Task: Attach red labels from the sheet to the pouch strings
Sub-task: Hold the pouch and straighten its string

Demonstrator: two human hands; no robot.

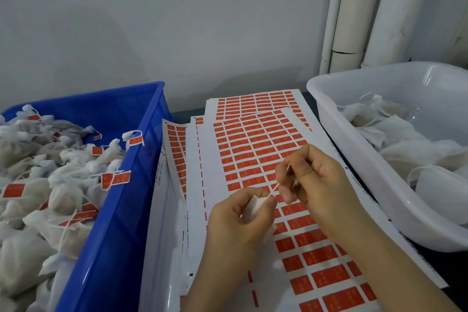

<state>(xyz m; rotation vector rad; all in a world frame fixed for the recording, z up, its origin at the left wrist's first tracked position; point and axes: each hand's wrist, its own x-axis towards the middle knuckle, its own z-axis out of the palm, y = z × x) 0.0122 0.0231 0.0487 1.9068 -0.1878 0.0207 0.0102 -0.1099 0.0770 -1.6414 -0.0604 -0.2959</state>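
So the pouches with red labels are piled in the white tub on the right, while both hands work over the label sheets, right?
Not quite: the head view shows the labelled pouches in the blue crate on the left, not the white tub. The left hand and right hand do work over the label sheets.

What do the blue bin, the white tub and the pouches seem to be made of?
Blue bin: rigid opaque plastic, smooth moulded walls, slight sheen. White tub: glossy, slightly translucent plastic; bright highlights on its rim. Pouches: thin whitish fabric, perhaps non-woven or mesh; crumpled and faintly see-through.
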